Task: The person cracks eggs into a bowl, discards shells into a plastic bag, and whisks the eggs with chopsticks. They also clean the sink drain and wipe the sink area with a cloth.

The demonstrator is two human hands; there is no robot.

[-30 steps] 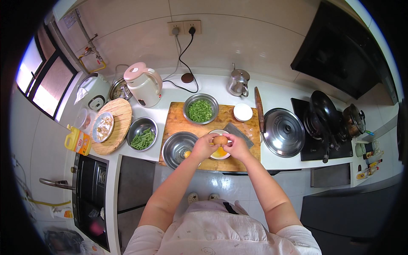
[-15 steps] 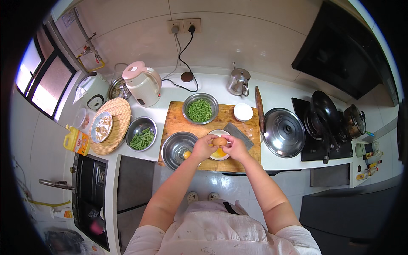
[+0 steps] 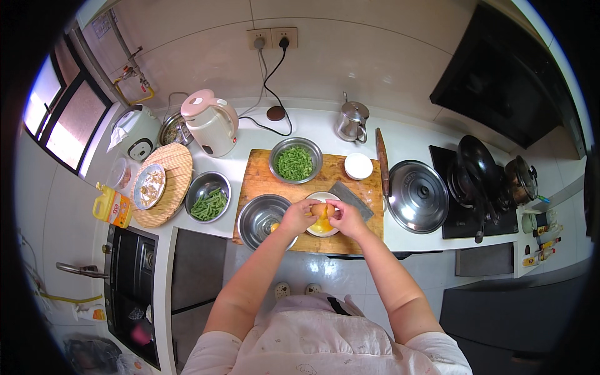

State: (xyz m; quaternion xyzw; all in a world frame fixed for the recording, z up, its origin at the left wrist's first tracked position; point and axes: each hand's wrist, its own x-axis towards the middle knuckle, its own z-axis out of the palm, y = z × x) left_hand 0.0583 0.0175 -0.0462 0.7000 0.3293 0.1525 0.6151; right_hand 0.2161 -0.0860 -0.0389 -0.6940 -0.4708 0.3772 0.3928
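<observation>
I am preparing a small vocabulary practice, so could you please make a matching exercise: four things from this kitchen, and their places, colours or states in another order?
1. egg
2. kettle
3. round lid
4. bowl of chopped greens

A. between the wooden board and the black stove
B. on the far part of the board
C. cracked, held by left hand and right hand
D. cream body, pink top

Pairs: 1-C, 2-D, 3-A, 4-B

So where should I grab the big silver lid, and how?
Probably best by the black knob in the middle of the lid, coming straight down from above. It lies knob-up on the counter, so the knob makes an easy grip, while the low rim looks harder to get under. The right hand is nearer, but holding egg.
</observation>
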